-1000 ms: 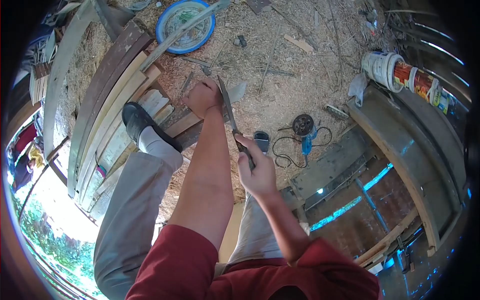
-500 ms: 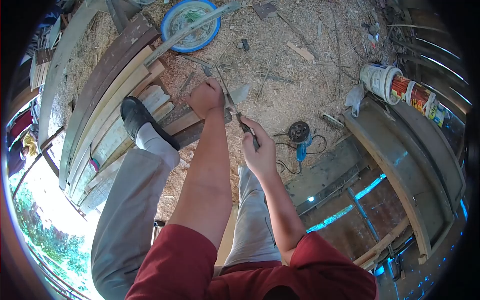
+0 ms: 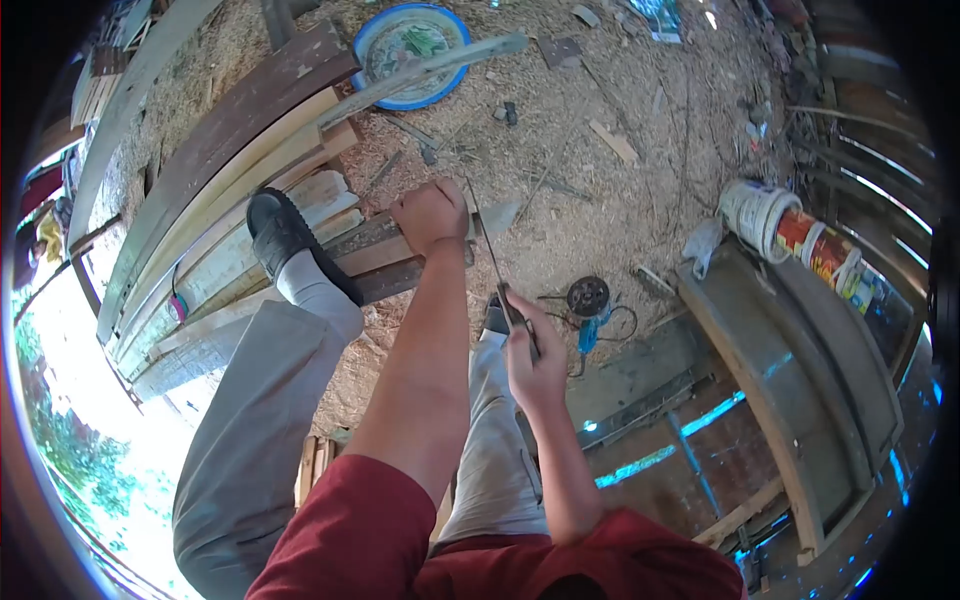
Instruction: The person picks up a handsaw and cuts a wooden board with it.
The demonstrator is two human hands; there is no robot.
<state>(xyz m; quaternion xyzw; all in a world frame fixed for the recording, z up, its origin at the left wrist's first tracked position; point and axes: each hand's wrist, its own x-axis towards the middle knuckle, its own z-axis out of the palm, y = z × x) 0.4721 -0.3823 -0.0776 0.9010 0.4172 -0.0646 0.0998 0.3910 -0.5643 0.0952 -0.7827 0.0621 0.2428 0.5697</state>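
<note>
1. At the left, long boards [image 3: 195, 215] lie side by side on the ground, which is covered with shavings.
2. A dark shoe [image 3: 285, 235], worn on the person's foot, rests on some of these boards.
3. A strip [image 3: 395, 88] of wood lies with one end at the boards and passes across the blue-rimmed basin [image 3: 405, 40].
4. The left hand [image 3: 432, 215] is on the workpiece [image 3: 385, 250], near its end, with fingers curled down. I cannot tell if they pinch it, because the finger ends are hidden.
5. The saw [image 3: 489, 243] is just beside the left hand, tilted, and its narrow blade crosses the wood in this view. Whether the teeth touch is too small to tell.
6. The right hand [image 3: 537, 360] has its fingers closed around the dark handle of the saw.
7. A blue grinder [image 3: 588, 305] with its cord lies near the right hand, not touching it.
8. Farther right are a bag [image 3: 703, 245], a curved panel [image 3: 765, 370] and a white bucket [image 3: 752, 215].
</note>
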